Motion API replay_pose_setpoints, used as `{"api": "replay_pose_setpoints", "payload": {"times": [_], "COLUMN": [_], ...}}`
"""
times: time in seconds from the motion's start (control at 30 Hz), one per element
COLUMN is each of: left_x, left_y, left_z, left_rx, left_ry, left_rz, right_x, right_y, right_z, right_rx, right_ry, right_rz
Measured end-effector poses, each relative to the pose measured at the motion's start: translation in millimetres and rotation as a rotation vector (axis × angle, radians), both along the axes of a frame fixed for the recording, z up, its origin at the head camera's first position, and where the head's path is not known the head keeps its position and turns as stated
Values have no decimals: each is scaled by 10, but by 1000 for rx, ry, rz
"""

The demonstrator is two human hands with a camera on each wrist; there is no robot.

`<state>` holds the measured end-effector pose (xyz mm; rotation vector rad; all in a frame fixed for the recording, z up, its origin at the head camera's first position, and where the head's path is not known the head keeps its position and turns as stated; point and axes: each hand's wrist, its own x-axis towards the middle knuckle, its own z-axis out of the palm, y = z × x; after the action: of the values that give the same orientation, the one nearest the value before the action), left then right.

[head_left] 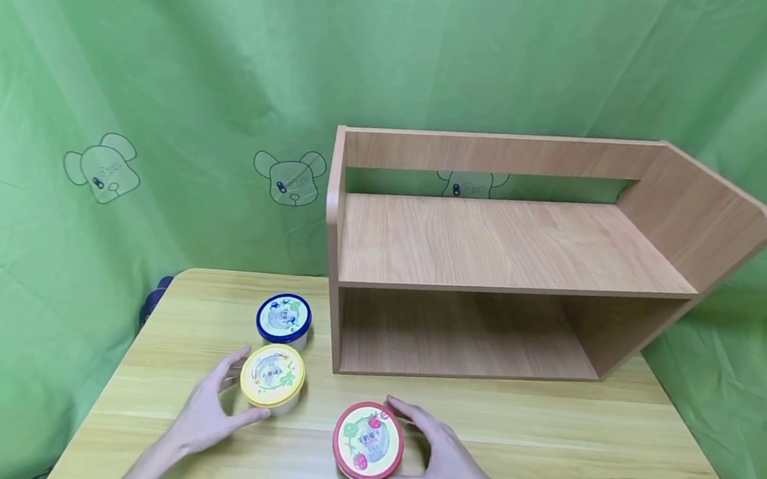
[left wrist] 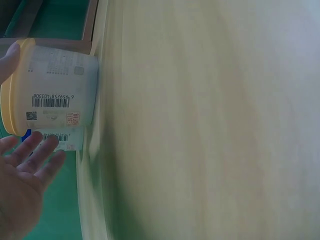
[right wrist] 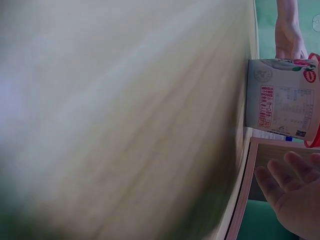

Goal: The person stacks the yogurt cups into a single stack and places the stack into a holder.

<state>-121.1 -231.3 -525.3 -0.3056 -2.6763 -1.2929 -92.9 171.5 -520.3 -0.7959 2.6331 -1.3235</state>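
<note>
A tub with a yellow lid point(head_left: 273, 375) stands upright on the table, just in front of a tub with a dark blue lid point(head_left: 284, 317). My left hand point(head_left: 207, 409) is spread around the yellow-lidded tub, thumb at its near side and fingers to its left. In the left wrist view, those fingers point(left wrist: 47, 157) look loosely extended beside the white tub wall point(left wrist: 60, 85). Nearer to me, a red-lidded tub point(head_left: 368, 443) with strawberry pictures stands upright. Around its right side my right hand point(head_left: 444, 463) is spread; in the right wrist view its fingers point(right wrist: 300, 167) are relaxed and apart from the wall.
A two-level wooden shelf point(head_left: 517, 241) stands at the back right of the wooden table point(head_left: 543, 443). Its left panel is close to the blue-lidded tub. Behind everything hangs a green curtain point(head_left: 201, 71) with bear-head outlines.
</note>
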Motion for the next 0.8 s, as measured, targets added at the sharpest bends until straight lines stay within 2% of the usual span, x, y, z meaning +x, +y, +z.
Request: {"api": "replay_pose_setpoints", "payload": {"times": [0.33, 0.57, 0.8], "left_x": [-12, -17, -16], "left_y": [16, 20, 25], "left_z": [7, 9, 7], "left_rx": [7, 7, 12], "left_ry": [-28, -38, -40], "left_rz": [6, 13, 16], "right_x": [-18, -36, -34], "right_y": [3, 18, 9], "right_z": [3, -36, -15], "right_rx": [-5, -39, -46], "right_ry": [-59, -18, -59], "right_rz": [10, 53, 40]}}
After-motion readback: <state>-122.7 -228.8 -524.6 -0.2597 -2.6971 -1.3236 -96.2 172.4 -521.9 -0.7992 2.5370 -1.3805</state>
